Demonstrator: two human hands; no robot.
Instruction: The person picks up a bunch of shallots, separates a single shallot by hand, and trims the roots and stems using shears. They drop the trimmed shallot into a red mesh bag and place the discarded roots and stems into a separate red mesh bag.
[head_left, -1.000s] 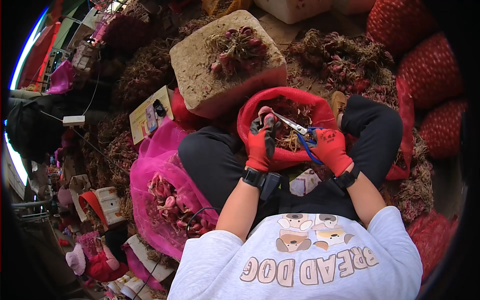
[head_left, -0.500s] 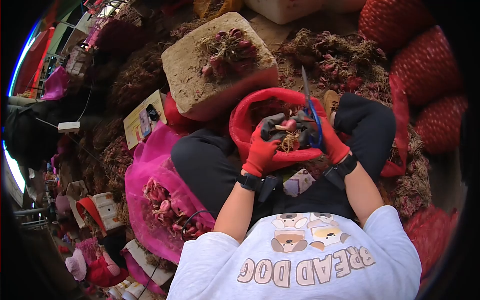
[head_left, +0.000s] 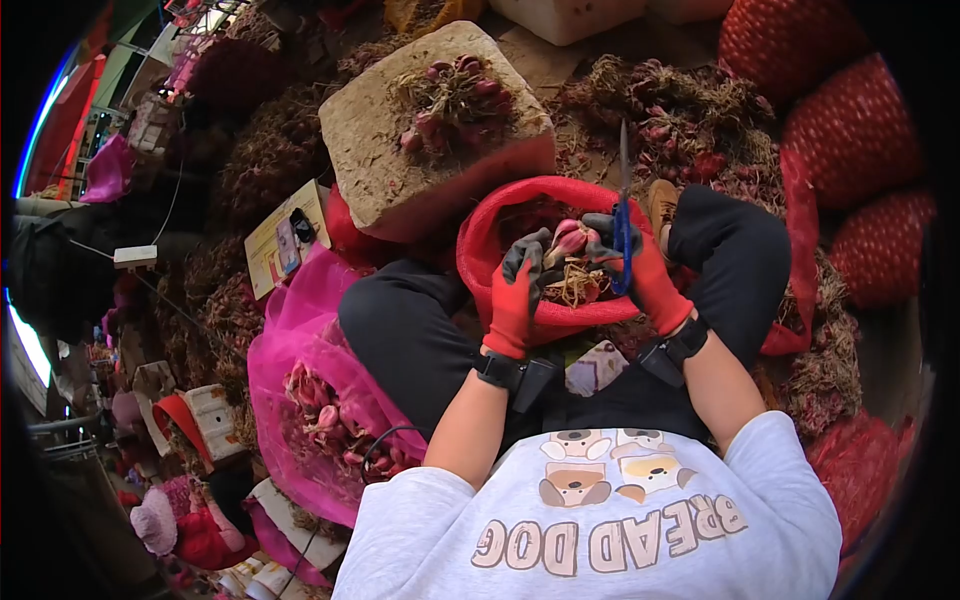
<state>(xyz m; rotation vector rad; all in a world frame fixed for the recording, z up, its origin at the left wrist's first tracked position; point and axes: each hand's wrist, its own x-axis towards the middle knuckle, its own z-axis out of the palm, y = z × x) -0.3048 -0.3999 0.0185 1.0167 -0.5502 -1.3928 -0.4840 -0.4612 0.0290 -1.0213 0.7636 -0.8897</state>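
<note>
My left hand [head_left: 517, 292], in a red and grey glove, is closed on a pink shallot bulb [head_left: 573, 238] with dry roots and stalks [head_left: 574, 283] hanging beneath it. My right hand [head_left: 645, 275], gloved alike, grips the blue handles of a pair of scissors [head_left: 624, 225]. Their blades point up and away from me, beyond the bulb. Right-hand fingertips rest against the shallot's right side. Both hands are over the mouth of a red mesh sack [head_left: 478, 262] between my legs. Its contents are partly hidden by the hands.
A pale foam block [head_left: 365, 130] ahead bears a bunch of shallots [head_left: 460, 105]. On my left lies a pink mesh bag [head_left: 275, 385] with shallots. More bunches [head_left: 670, 115] and full red sacks [head_left: 850, 130] are at the right. Another person [head_left: 205, 520] sits far left.
The scissors have turned more upright, and the right hand has shifted slightly. The shallot bulb now shows larger and higher between the hands. The left hand has opened its grip a little.
</note>
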